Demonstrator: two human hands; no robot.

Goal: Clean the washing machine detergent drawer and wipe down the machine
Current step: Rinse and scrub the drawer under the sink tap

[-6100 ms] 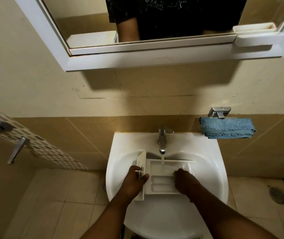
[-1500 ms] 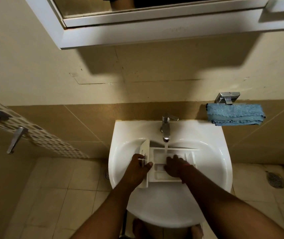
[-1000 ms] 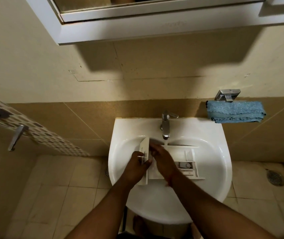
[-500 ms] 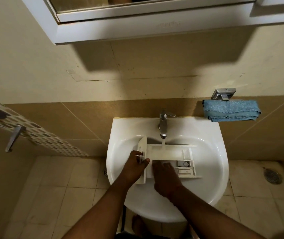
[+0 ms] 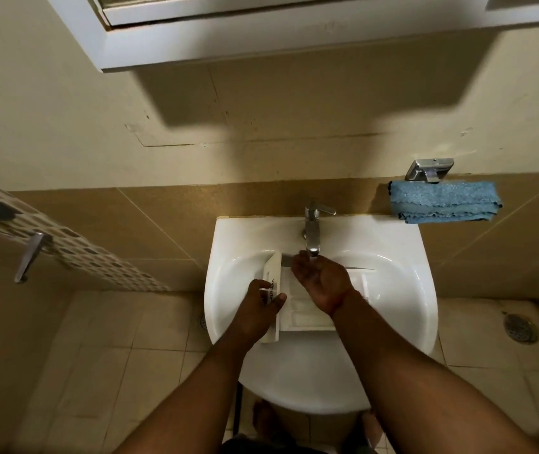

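Nearest me, at the drawer's front panel, the left hand (image 5: 263,301) pinches the detergent drawer (image 5: 307,309), thumb over its face. From that grip the drawer's long axis runs rightward across the sink (image 5: 228,257) basin. Beyond it, the right hand (image 5: 322,281) is cupped, holding nothing, directly under the tap (image 5: 312,231), nearer the compartments.

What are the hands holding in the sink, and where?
The left hand grips the white detergent drawer by its front panel, at the drawer's left end. The right hand holds nothing; it is cupped, palm up, under the tap.
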